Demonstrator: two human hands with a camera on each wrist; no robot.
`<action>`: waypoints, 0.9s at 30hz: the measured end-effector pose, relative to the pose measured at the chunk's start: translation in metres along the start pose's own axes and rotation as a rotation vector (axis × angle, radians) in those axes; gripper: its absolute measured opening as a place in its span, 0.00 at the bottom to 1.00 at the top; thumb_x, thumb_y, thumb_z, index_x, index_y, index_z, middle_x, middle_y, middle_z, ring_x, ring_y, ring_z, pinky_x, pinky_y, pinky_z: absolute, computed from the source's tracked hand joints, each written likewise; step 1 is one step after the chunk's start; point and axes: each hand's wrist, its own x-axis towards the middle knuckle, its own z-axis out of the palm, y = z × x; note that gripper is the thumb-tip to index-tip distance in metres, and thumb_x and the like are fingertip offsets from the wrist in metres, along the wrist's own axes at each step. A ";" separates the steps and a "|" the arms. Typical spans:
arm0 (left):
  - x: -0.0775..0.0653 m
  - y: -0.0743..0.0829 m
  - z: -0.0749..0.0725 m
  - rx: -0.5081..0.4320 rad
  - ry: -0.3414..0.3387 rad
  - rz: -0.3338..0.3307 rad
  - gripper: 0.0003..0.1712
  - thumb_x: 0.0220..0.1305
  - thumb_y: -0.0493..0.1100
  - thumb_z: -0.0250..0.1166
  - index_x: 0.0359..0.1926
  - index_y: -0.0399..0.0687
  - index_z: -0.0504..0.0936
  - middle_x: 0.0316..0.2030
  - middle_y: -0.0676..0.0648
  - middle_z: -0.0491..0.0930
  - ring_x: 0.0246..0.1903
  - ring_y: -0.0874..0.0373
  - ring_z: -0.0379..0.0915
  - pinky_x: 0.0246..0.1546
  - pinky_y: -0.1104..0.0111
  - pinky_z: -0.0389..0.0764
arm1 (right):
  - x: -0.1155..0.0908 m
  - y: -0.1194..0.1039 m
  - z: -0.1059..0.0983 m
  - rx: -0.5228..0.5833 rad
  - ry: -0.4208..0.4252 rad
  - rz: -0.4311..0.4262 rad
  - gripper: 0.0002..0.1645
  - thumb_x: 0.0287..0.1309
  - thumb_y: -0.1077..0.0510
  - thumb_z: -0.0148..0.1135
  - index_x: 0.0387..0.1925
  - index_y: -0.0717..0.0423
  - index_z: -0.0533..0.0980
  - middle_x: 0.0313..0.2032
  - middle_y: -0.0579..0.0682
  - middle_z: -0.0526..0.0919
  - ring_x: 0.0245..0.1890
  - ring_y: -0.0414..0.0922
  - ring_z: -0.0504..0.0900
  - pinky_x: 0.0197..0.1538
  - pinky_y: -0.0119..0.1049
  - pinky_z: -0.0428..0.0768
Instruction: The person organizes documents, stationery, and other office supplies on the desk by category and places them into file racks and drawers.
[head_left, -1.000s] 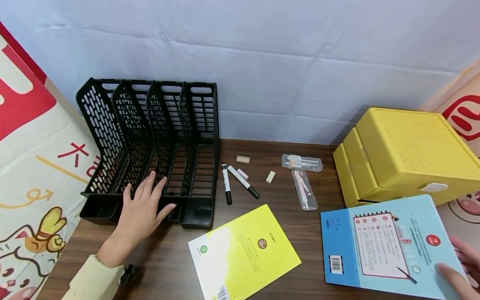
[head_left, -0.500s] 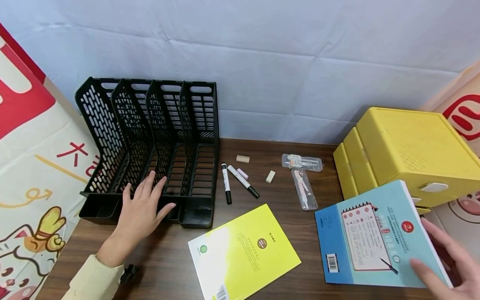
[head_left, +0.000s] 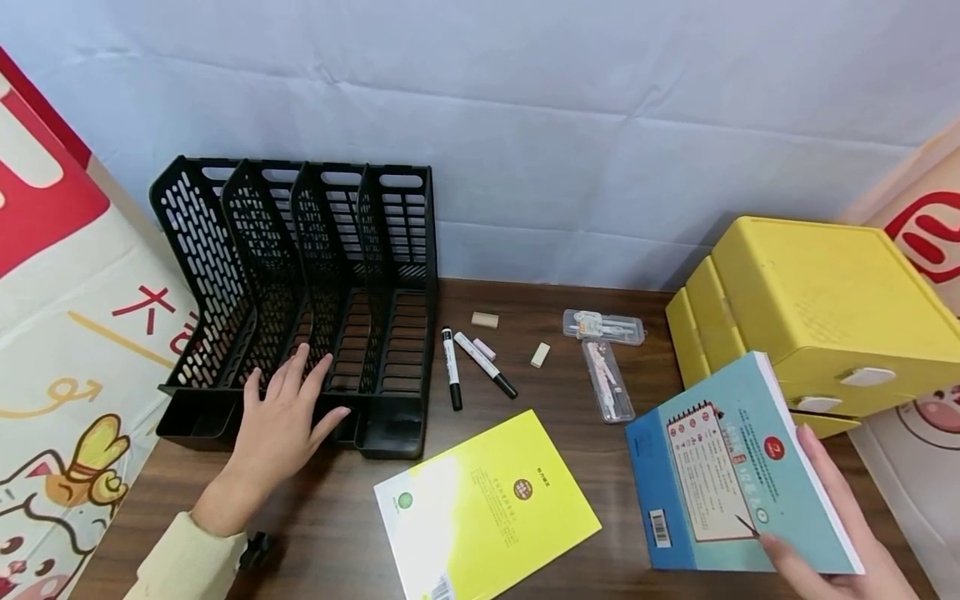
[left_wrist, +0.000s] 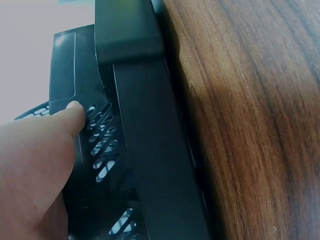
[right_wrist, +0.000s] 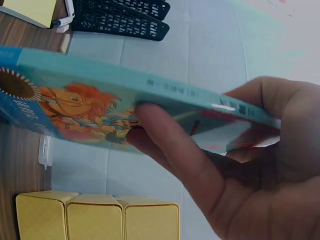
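My right hand grips a blue book by its right edge, thumb on the cover that faces up and fingers beneath. In the right wrist view the book's spine and its illustrated underside show, with fingers against that side. The book is tilted, its right edge raised. My left hand rests with spread, straight fingers on the front of a black file rack with several upright dividers. A yellow book lies flat on the table between the hands.
Two markers, a few erasers and two clear plastic cases lie mid-table. A yellow drawer unit stands at the right, behind the blue book. Pale cloth hangs at the back. A small black object is near the left wrist.
The right hand has carried the blue book leftward, and the book has turned and tilted, its right edge rising. The left hand stays on the rack.
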 end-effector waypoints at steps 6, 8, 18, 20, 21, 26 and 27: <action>0.001 -0.001 0.001 0.002 0.005 0.008 0.51 0.72 0.76 0.32 0.71 0.41 0.69 0.70 0.29 0.65 0.64 0.34 0.67 0.62 0.29 0.57 | 0.001 -0.002 -0.001 -0.006 -0.008 0.037 0.76 0.33 0.90 0.66 0.81 0.56 0.41 0.79 0.45 0.55 0.60 0.25 0.68 0.41 0.14 0.71; 0.001 -0.001 0.001 0.001 0.003 0.009 0.51 0.72 0.76 0.32 0.71 0.41 0.70 0.70 0.29 0.65 0.63 0.34 0.67 0.61 0.29 0.57 | 0.002 -0.004 -0.001 -0.017 -0.015 0.061 0.76 0.34 0.89 0.66 0.82 0.55 0.42 0.79 0.44 0.55 0.59 0.24 0.68 0.38 0.17 0.73; 0.001 -0.001 -0.001 0.003 -0.010 0.006 0.48 0.73 0.75 0.38 0.73 0.42 0.68 0.71 0.29 0.64 0.64 0.33 0.67 0.62 0.29 0.57 | 0.014 -0.015 -0.002 -0.001 0.043 0.073 0.72 0.37 0.91 0.58 0.82 0.53 0.44 0.77 0.40 0.58 0.60 0.21 0.68 0.43 0.12 0.71; 0.001 -0.001 -0.001 0.005 -0.011 0.007 0.48 0.73 0.75 0.39 0.73 0.43 0.68 0.71 0.30 0.64 0.64 0.34 0.67 0.62 0.29 0.57 | 0.017 -0.016 -0.004 0.019 0.051 0.045 0.71 0.36 0.92 0.57 0.81 0.56 0.45 0.77 0.43 0.58 0.62 0.23 0.69 0.45 0.13 0.72; 0.001 -0.002 -0.001 0.007 -0.009 0.008 0.48 0.73 0.75 0.39 0.73 0.43 0.68 0.71 0.30 0.64 0.64 0.34 0.67 0.62 0.29 0.57 | 0.019 -0.016 -0.005 0.026 0.050 0.043 0.71 0.36 0.92 0.56 0.81 0.56 0.45 0.78 0.44 0.58 0.62 0.24 0.69 0.46 0.13 0.72; 0.001 -0.001 -0.001 0.004 0.001 0.010 0.50 0.72 0.76 0.34 0.72 0.43 0.69 0.71 0.30 0.65 0.64 0.34 0.67 0.62 0.29 0.57 | 0.026 -0.020 -0.010 0.014 0.057 0.076 0.71 0.39 0.91 0.58 0.82 0.52 0.46 0.76 0.41 0.60 0.61 0.25 0.69 0.45 0.12 0.71; 0.001 -0.001 -0.001 0.003 0.003 0.011 0.50 0.72 0.76 0.34 0.72 0.42 0.69 0.71 0.30 0.65 0.64 0.34 0.67 0.62 0.29 0.58 | 0.027 -0.021 -0.011 0.013 0.053 0.080 0.71 0.39 0.91 0.58 0.82 0.51 0.46 0.76 0.40 0.60 0.61 0.25 0.69 0.45 0.12 0.70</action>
